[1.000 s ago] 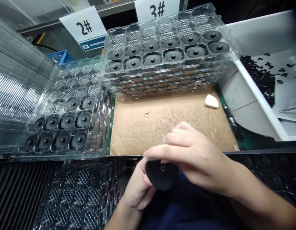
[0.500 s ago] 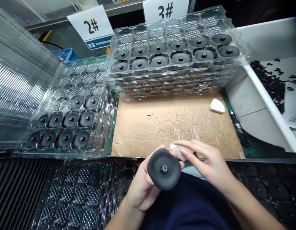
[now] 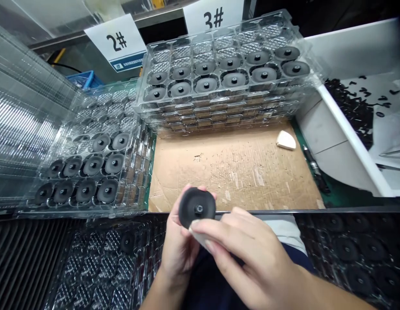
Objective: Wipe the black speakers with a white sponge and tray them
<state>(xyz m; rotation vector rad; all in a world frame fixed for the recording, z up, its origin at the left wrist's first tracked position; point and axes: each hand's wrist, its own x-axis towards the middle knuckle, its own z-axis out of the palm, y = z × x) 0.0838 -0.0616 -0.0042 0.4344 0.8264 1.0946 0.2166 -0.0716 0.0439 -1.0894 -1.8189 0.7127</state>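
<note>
Left hand [image 3: 178, 241] grips a matte black dished disc [image 3: 194, 201], lower centre of frame; right hand [image 3: 251, 249] pinches a smooth pale piece [image 3: 200, 238] by its rim.

Disc [image 3: 190, 202] in my left hand [image 3: 179, 243], pad [image 3: 199, 237] in my right [image 3: 251, 254] at its near rim, both by the cardboard's [image 3: 216, 172] near edge. Back stack [image 3: 219, 107] behind cardboard, left stack [image 3: 130, 185] to its left, more discs [image 3: 234, 79] in nearer rows of both. Block [image 3: 285, 140] on cardboard, far right. Bin [image 3: 353, 133] further right, bits [image 3: 355, 112] inside; pen [image 3: 314, 168] between. Low tray [image 3: 103, 258] down left. 2# sign [image 3: 117, 47] left of 3# sign [image 3: 216, 15], both behind.
</note>
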